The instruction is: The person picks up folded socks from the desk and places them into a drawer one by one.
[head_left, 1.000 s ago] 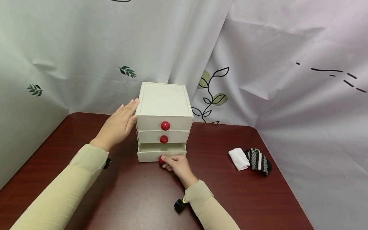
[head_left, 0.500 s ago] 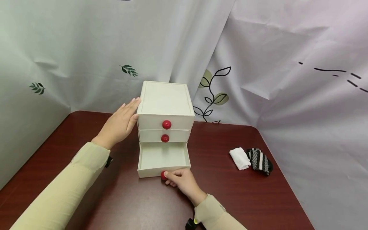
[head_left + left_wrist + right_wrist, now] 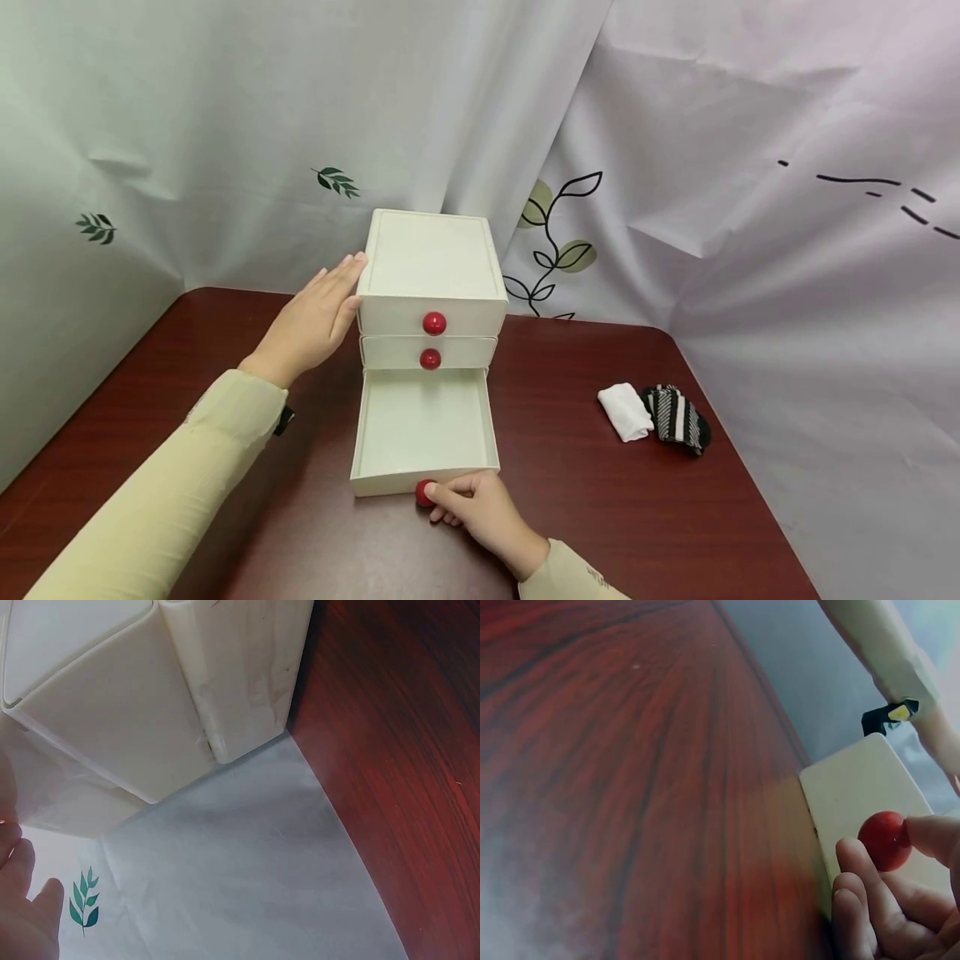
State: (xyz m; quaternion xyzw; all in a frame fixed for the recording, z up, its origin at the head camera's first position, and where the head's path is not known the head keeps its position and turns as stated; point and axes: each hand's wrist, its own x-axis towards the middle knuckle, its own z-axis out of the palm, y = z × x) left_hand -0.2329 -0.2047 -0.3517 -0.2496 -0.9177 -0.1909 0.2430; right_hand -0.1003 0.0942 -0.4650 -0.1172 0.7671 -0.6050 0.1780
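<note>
The right hand [image 3: 487, 515] pinches the red knob [image 3: 424, 492] at the near end of the extended bottom drawer [image 3: 423, 421]; the left hand [image 3: 309, 323], fingers straight, touches the 3-drawer cabinet [image 3: 435, 254] at left. Right lie white cloth [image 3: 626, 412] and striped socks [image 3: 677, 418].

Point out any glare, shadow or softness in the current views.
Head: pale sheen on the table at bottom centre, darker shading beside the left sleeve; left wrist: the left hand looks slightly soft; right wrist: whitish glare on the table, lower left.
</note>
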